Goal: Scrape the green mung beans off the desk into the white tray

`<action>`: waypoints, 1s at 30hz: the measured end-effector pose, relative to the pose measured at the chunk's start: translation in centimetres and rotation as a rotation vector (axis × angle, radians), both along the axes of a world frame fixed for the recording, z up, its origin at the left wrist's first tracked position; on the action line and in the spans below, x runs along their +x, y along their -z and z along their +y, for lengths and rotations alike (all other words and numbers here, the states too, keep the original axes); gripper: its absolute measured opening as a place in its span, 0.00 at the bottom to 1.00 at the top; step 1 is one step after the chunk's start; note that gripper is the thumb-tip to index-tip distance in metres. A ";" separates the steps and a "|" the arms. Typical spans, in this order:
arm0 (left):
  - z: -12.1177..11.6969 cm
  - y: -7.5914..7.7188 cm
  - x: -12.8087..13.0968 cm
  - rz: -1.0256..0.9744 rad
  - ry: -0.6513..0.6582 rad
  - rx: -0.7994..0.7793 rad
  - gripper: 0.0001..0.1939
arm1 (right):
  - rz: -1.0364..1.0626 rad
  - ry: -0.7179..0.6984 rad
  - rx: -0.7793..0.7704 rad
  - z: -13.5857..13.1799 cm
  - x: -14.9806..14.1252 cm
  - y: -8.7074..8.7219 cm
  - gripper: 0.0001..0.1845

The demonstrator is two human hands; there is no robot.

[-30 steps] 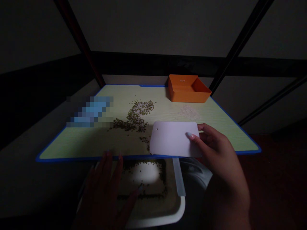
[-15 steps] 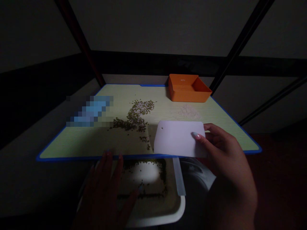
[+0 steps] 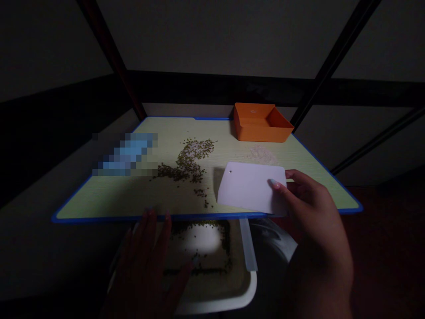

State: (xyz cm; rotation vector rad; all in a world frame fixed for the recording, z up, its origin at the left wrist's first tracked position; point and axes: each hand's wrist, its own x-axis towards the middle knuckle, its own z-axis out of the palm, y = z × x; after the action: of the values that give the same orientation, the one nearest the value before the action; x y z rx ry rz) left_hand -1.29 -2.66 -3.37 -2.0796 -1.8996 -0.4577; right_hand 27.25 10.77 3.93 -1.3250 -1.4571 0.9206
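Note:
My right hand pinches a white plastic scraper card by its right edge, holding it tilted just above the near edge of the pale green board with a blue rim. Left of the card lies a scatter of small green beans on the board. My left hand is below the board's front edge, fingers stretched along a white tray held under the edge; the tray holds beans around its sides.
An orange open box stands at the board's far right. A faint patch of white grains lies in front of it. A blurred blue patch covers the board's left part. Dark frame bars rise behind.
My right hand has carried the scraper card a little to the right and lifted its near edge off the board. The left hand and the tray have stayed still.

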 end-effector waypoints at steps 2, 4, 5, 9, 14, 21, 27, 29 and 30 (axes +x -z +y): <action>0.1 -0.1 0.2 0.012 0.003 0.009 0.41 | -0.005 -0.004 0.005 0.0 -0.2 0.1 0.10; 0.1 -0.3 0.5 0.009 0.003 0.011 0.41 | -0.009 -0.024 0.007 0.0 -0.4 0.1 0.10; 0.1 -0.4 0.7 -0.006 -0.004 0.009 0.40 | -0.009 -0.037 0.006 0.0 -0.6 0.1 0.10; 0.1 -0.6 1.3 -0.070 -0.050 -0.009 0.39 | -0.015 -0.074 0.011 -0.1 -0.9 0.1 0.10; 0.2 -0.5 1.1 -0.059 -0.025 -0.011 0.40 | 0.008 -0.110 0.012 -0.2 -0.8 0.2 0.10; 0.2 -0.9 1.4 -0.076 -0.049 -0.026 0.39 | 0.014 -0.079 0.008 -0.4 -0.4 0.0 0.11; 0.2 -0.7 1.2 -0.064 -0.031 -0.002 0.39 | 0.011 -0.097 -0.009 -0.4 -0.5 -0.2 0.12; 0.3 -0.5 0.9 -0.046 -0.020 0.002 0.40 | 0.025 -0.112 -0.018 -0.4 -0.5 -0.3 0.12; 0.3 -0.4 0.7 -0.037 -0.018 0.004 0.40 | 0.034 -0.116 -0.017 -0.5 -0.5 -0.2 0.12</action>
State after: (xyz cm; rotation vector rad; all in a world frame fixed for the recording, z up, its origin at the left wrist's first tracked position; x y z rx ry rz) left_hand -0.59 -2.40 -2.97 -2.0634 -1.9348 -0.4981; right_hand 26.73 10.32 4.17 -1.2416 -1.5158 1.0272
